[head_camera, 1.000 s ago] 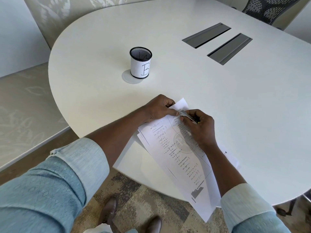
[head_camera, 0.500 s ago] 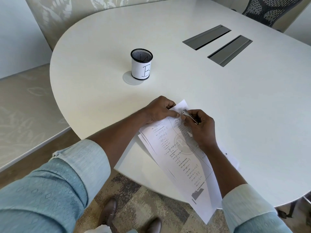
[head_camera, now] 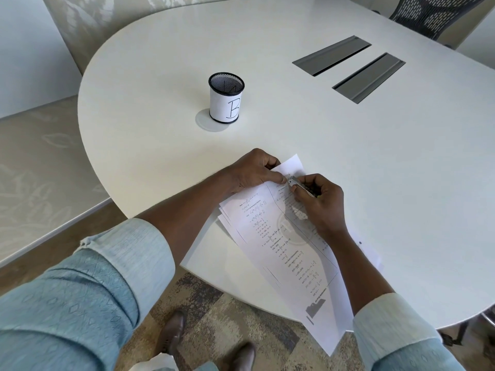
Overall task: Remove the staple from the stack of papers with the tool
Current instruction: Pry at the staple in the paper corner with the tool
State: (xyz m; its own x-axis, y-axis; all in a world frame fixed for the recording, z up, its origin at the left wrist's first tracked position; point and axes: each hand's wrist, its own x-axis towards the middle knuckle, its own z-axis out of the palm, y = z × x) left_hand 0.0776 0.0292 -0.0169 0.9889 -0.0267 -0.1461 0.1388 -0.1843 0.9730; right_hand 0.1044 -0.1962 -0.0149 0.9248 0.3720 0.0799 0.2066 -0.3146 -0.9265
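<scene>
A stack of printed papers (head_camera: 284,245) lies at the near edge of the white table (head_camera: 348,156), its lower end hanging over the edge. My left hand (head_camera: 254,170) pinches the stack's top corner with curled fingers. My right hand (head_camera: 320,202) grips a slim metal staple remover (head_camera: 301,185), whose tip sits at that corner right beside my left thumb. The staple itself is too small to make out.
A black mesh pen cup (head_camera: 226,99) wrapped in white paper marked "B" stands further back on the table. Two grey cable hatches (head_camera: 348,68) lie at the back right. A mesh office chair (head_camera: 439,14) stands behind the table. My shoes and carpet show below.
The tool's tip has crept slightly closer to my left thumb at the paper's corner. Both hands keep their hold; the papers have not shifted.
</scene>
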